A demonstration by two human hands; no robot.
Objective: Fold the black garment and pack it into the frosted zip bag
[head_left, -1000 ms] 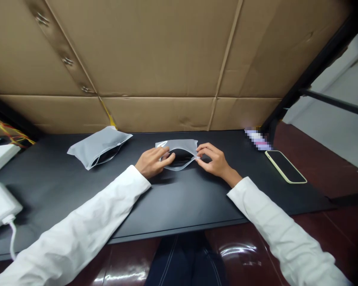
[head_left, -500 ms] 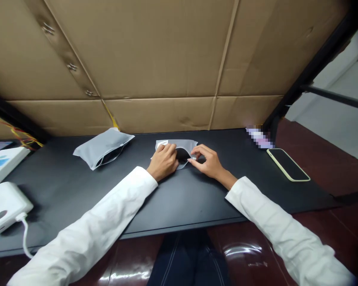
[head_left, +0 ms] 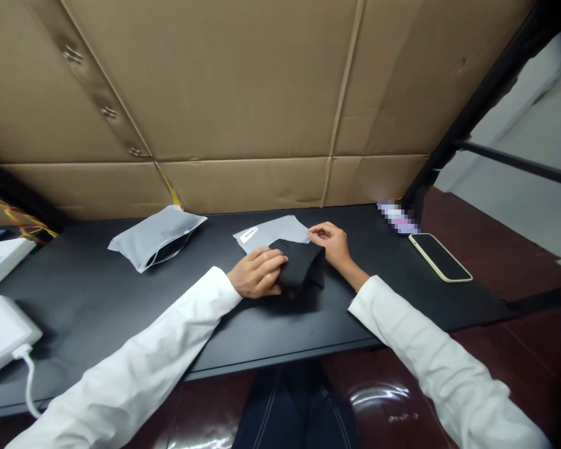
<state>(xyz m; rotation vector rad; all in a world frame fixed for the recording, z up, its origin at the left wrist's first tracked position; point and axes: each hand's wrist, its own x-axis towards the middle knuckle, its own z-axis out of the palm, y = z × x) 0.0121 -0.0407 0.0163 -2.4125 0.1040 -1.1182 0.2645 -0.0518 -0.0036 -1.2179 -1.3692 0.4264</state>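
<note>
- Showing nearest, below both hands: dark trousers point(head_left: 299, 408) with pale seams, above a glossy dark-red floor point(head_left: 196, 405).
- Set far out to the left of the hands: a white device point(head_left: 7, 333) with a white cable point(head_left: 29, 380) plugged into it.
- Covered to the wrists by white sleeves point(head_left: 159, 343), over a black table point(head_left: 262, 330).
- Grasping a black cloth point(head_left: 302, 265) with the left hand point(head_left: 258, 273), fingers bent over its left part.
- Bunched between the hands, overlapping the near side of a grey pouch point(head_left: 280, 229); cannot tell whether any cloth sits inside.
- Pinching the pouch's right corner between thumb and finger of the right hand point(head_left: 331, 244).
- Bearing a white label point(head_left: 249, 234) on the pouch's left end, just beyond the left hand.
- Lying well to the right of the right hand: a phone point(head_left: 441, 257), dark screen up.
- Lying beyond and left of the left hand: a second grey pouch point(head_left: 152, 232), gaping toward the near side.
- Placed farther left: a white box point(head_left: 2, 265).
- Set beyond the phone: a blurred purple item point(head_left: 399, 217).
- Rising behind, past both hands: a cardboard panel point(head_left: 224, 93).
</note>
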